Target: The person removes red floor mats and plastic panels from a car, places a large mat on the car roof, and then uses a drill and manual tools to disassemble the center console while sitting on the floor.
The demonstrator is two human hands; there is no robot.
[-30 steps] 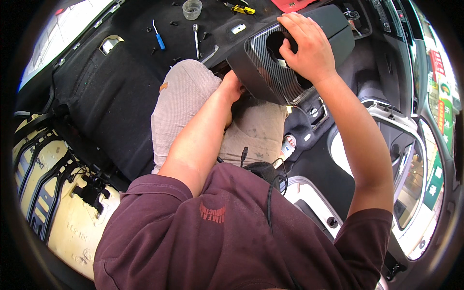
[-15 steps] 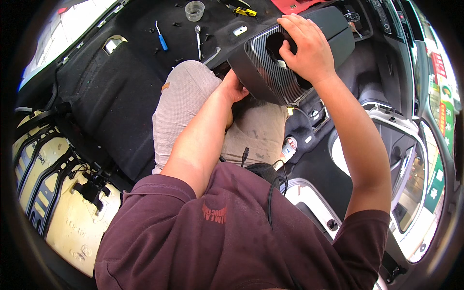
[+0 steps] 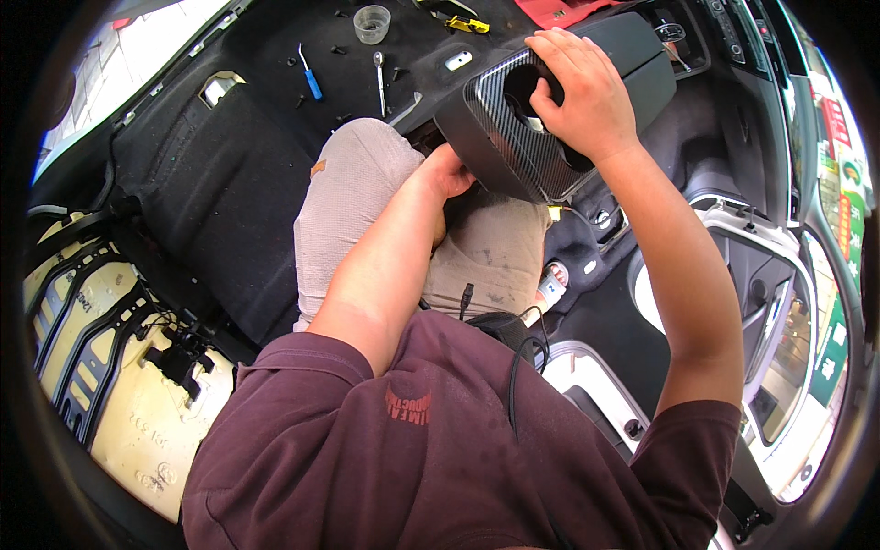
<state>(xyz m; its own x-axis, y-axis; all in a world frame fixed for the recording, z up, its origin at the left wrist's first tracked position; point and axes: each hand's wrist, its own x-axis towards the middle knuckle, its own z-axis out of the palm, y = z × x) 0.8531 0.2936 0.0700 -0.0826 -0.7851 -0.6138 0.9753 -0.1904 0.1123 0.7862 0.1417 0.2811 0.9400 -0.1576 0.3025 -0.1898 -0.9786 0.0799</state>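
Head view: the right hand grips the top of the carbon-pattern console panel, fingers hooked into its round opening, at the far centre above the knees. The left hand is tucked under the panel's near-left edge; I cannot tell whether it is closed on anything. Compared with a second ago, hardly anything has shifted, so the panel seems held steady while the lower hand works beneath. A blue screwdriver, ratchet and clear plastic cup lie on the far carpet.
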